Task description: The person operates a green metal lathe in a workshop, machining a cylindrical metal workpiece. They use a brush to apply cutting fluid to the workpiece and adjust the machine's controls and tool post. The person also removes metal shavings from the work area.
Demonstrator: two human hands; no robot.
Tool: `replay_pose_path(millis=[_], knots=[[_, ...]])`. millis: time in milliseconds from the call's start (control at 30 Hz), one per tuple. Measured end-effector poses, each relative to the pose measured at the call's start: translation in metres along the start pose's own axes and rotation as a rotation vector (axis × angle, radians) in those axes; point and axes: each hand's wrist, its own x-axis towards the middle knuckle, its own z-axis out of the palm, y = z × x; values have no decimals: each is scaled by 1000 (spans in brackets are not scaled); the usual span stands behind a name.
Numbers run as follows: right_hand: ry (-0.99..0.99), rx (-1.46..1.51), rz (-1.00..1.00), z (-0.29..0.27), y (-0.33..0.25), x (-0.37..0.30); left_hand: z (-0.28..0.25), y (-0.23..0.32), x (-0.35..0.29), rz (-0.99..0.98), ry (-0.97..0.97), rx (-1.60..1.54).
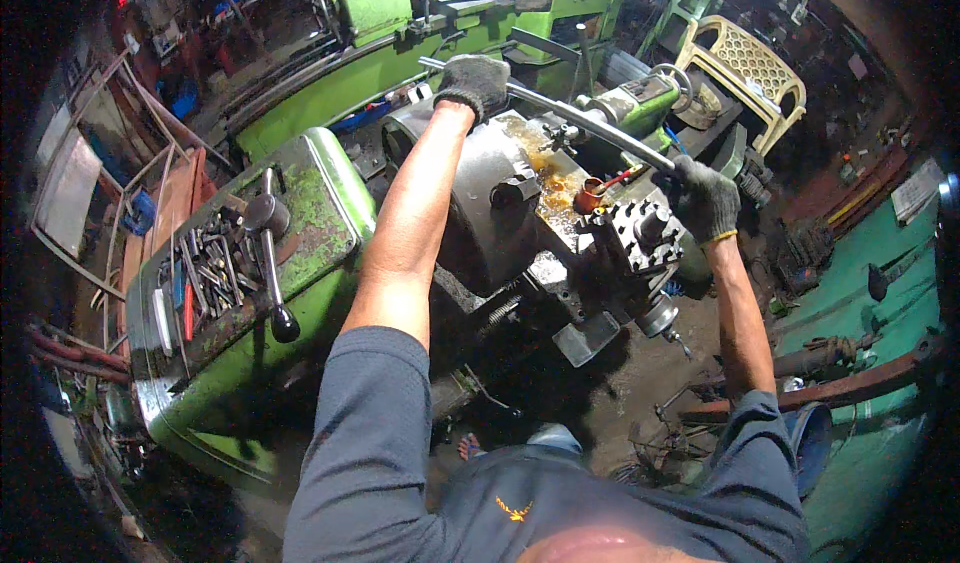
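Observation:
A long metal bar (590, 125) slants over the lathe, its left end farther away than its right. My left hand (473, 85), in a dark grey knitted glove, is closed around the bar near its far left end. Similarly gloved, my right hand (706, 201) grips the bar's right end above the tool post. Below the bar is the big round lathe chuck (480, 208), with a jaw standing out from it. To the right of the chuck sits the tool post (645, 231), and a small reddish cup (588, 197) with a brush in it stands on the oily carriage.
Loose tools (210, 273) lie on the green headstock (335, 183) at left, beside a ball-ended lever (275, 263). The tailstock (640, 103) is at the bed's far right. Beyond are another green machine (300, 93) and a cream plastic chair (745, 68).

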Motion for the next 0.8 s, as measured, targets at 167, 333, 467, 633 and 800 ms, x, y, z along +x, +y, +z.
replay_pose_path(millis=[167,333,467,633,800], knots=[[-183,-89,109,12,3,18,13,-17,10,-21,-30,23],[-158,-101,196,29,3,10,6,-16,17,13,-199,67],[-230,37,-6,71,60,43,-4,-9,18,-126,-252,26],[-285,130,-12,179,133,79,-35,58,-2,-174,-146,63],[-393,208,-261,239,160,137,-8,66,-16,-247,-72,176]])
